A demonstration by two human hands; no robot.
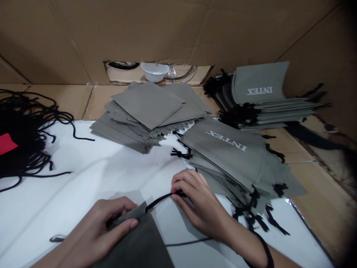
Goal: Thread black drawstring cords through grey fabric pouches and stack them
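Observation:
A grey fabric pouch (139,242) lies at the front of the white table, its top hem pinched between the thumb and fingers of my left hand (111,223). Out of the hem's corner comes a black cord (159,201), which runs up to my right hand (195,197). The fingertips of that hand are closed on the cord. Another stretch of thin dark cord (189,242) passes below my right wrist, and a small metallic loop (57,238) shows beside my left wrist.
Black cords (25,145) are heaped at the left, with a red piece (7,143) on them. Plain grey pouches (147,104) are piled at the back. INTEX-printed pouches with knotted cords (223,149) lie at the right, with another stack (259,82) behind. A white bowl (155,72) sits in the cardboard wall's cutout.

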